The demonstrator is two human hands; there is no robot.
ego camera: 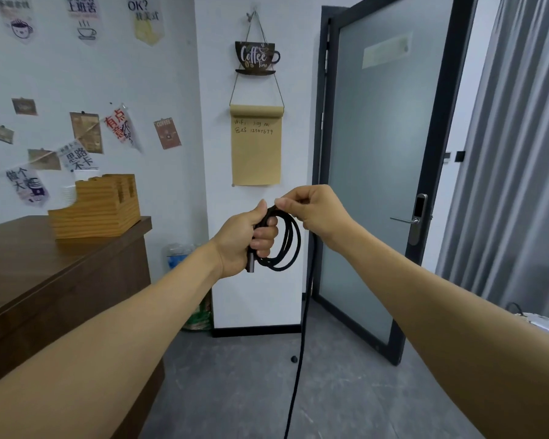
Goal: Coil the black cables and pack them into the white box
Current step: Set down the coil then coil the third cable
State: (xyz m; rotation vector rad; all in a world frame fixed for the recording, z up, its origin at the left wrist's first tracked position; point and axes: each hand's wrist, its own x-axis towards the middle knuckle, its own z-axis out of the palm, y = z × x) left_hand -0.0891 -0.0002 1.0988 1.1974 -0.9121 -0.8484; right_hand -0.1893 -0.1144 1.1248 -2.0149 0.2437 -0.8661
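Cable [286,245] coiled in left hand [241,239], right hand [314,210] apparently pinching top

Wooden organizer [95,207] atop brown counter [45,267].

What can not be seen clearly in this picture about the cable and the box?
- White box: not in the head view, so its place is unknown.
- Cable far end: cut off by the bottom edge.
- Coil top: hidden under the left hand and right hand.
- Loop count: strands overlap, too fine to count.
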